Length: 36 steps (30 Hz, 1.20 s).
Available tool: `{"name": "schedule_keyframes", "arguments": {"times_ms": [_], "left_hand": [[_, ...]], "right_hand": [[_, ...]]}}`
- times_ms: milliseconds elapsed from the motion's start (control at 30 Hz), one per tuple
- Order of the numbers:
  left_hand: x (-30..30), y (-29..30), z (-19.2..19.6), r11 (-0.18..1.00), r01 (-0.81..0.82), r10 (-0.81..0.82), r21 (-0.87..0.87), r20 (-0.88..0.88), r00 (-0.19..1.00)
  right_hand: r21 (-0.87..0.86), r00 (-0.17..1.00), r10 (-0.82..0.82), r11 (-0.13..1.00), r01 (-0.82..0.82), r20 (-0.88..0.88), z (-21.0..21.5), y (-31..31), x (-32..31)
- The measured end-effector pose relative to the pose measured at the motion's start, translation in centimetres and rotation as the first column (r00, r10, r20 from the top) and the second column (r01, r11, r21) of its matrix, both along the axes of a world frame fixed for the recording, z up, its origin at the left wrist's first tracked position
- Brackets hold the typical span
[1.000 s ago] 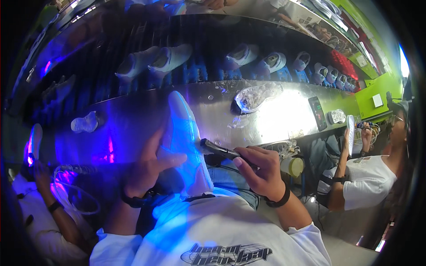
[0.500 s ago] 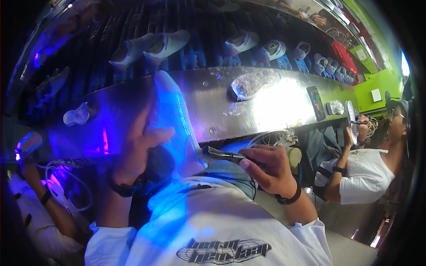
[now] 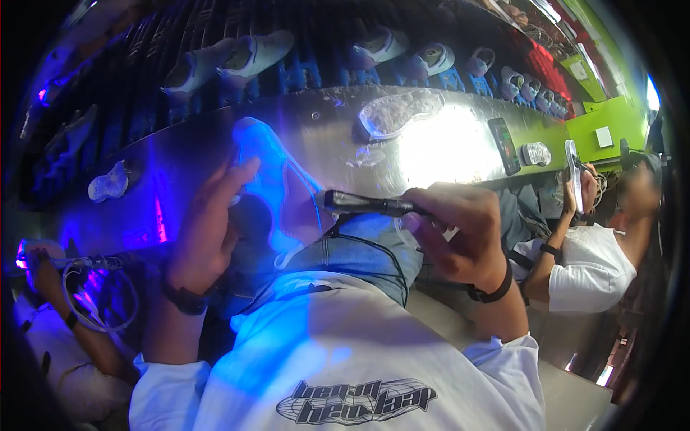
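Note:
A pale shoe [image 3: 287, 188], lit blue, stands tilted over my lap with its toe pointing away. My left hand [image 3: 210, 219] is closed around its left side, the thumb lying on the upper. In my right hand [image 3: 463, 233] is a dark-handled brush [image 3: 368, 203], pinched between thumb and fingers. The brush's tip meets or nearly meets the shoe's right lower side; whether it touches I cannot tell. My left fingertips are partly hidden behind the shoe.
A metal bench [image 3: 327, 147] runs ahead, bearing a whitish sole-shaped pad [image 3: 399, 113], a phone [image 3: 504, 147] and smaller pale lumps. Several shoes [image 3: 255, 54] stand on a blue-slatted conveyor beyond. A co-worker [image 3: 593, 266] sits at right holding a sole; another [image 3: 75, 345] sits at left.
The shoe has turned and tilted, so its opening edge now shows near my lap. My right hand with the brush has risen slightly. The view has shifted a little.

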<state>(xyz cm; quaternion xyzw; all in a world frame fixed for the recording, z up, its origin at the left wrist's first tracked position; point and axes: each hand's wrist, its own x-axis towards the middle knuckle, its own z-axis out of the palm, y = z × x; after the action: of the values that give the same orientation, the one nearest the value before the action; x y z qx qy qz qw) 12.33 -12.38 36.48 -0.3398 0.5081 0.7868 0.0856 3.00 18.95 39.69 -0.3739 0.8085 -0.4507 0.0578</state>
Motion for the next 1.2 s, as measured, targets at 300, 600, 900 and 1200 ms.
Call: {"name": "schedule_keyframes", "arguments": {"times_ms": [300,600,900,1200], "left_hand": [[0.8,0.8,-0.5,0.997,0.076,-0.075,0.029,-0.037,0.996],[2.7,1.2,-2.0,0.868,0.325,-0.45,-0.375,-0.317,0.835],[1.5,2.9,-0.2,0.975,0.181,-0.186,0.127,0.022,0.982],[3.0,3.1,-1.3,0.912,0.285,-0.254,0.294,-0.141,0.957]], "right_hand": [[0.033,0.98,0.066,0.998,-0.061,-0.185,1.5,0.0,-2.6],[-0.016,0.956,0.132,0.99,-0.141,-0.262,0.8,0.6,-4.7],[-0.103,0.942,0.106,0.984,-0.145,-0.319,-0.1,1.3,-5.8],[-0.166,0.938,0.101,0.973,-0.163,-0.331,-0.9,2.6,-6.3]]}}
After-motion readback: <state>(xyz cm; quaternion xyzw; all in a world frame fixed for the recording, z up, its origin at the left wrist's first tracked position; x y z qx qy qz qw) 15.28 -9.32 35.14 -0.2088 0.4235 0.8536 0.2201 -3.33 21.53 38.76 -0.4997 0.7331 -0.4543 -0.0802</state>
